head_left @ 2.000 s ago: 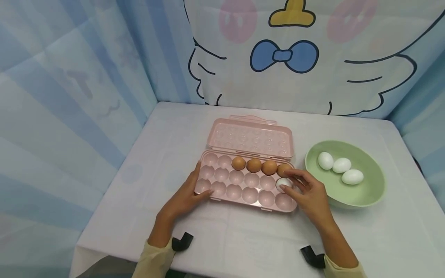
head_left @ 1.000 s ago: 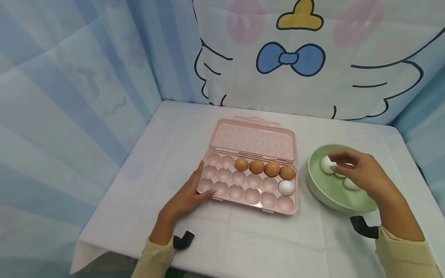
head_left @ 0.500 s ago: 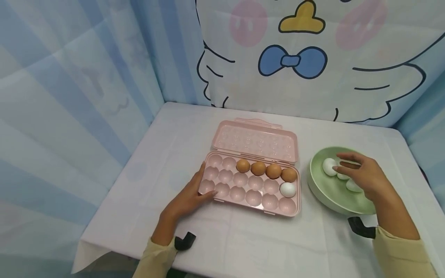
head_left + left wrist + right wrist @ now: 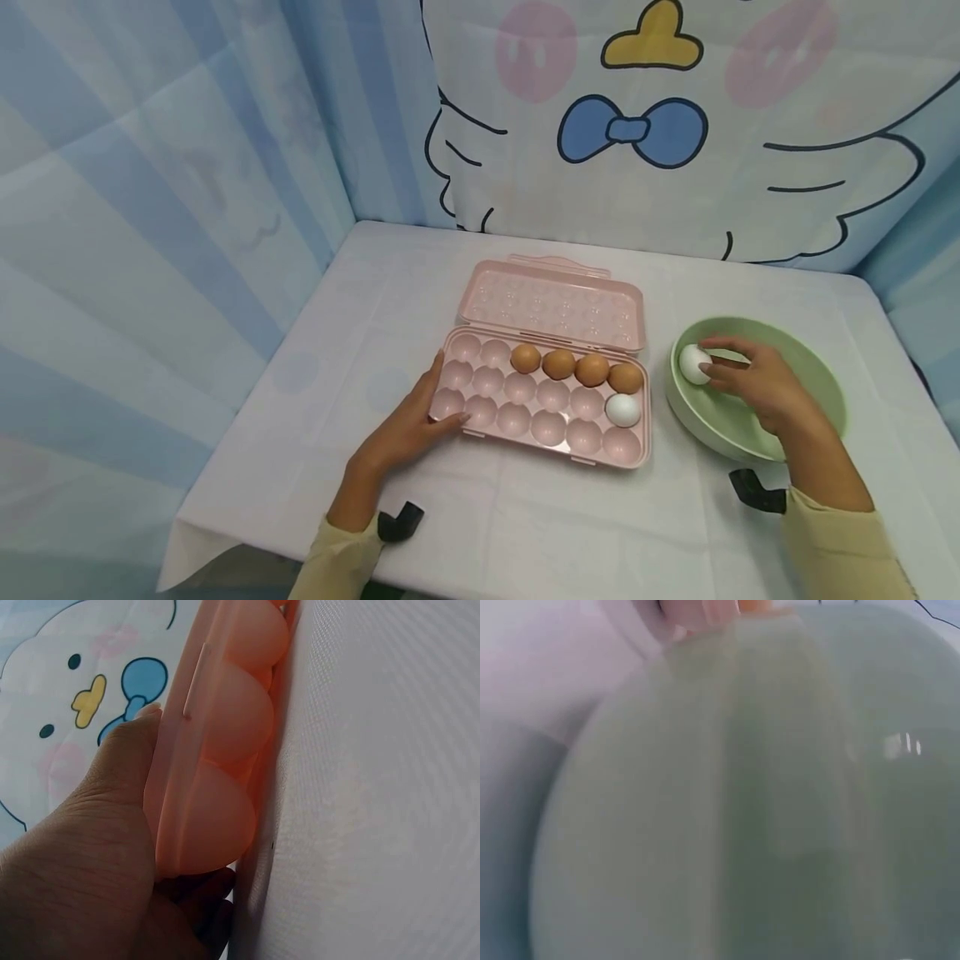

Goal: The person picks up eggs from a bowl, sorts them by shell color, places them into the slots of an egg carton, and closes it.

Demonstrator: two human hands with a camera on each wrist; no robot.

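Observation:
My left hand (image 4: 408, 422) grips the left end of a pink egg box (image 4: 525, 387), its thumb over the front rim. In the left wrist view the thumb lies along the box's side, with the other fingers partly hidden behind the end. Four-cornered and lidded, the box lies open; several brown eggs (image 4: 558, 364) fill part of its back row, and a white egg (image 4: 623, 410) sits in the middle row at the right. Over a green bowl (image 4: 708, 429), my right hand (image 4: 765, 387) pinches another white egg (image 4: 693, 364) between thumb and fingers. The hand hides the bowl's other eggs.
The box's lid (image 4: 551, 304) lies folded back behind it. A white cloth covers the table (image 4: 540, 525), and patterned curtains (image 4: 225, 208) stand at its left and back. The bowl's outer wall (image 4: 705, 810) fills most of the right wrist view.
My right hand left a white egg in the box's middle row and moved right to the bowl. It now holds another white egg, shifted left towards the rim. The left hand stays on the box.

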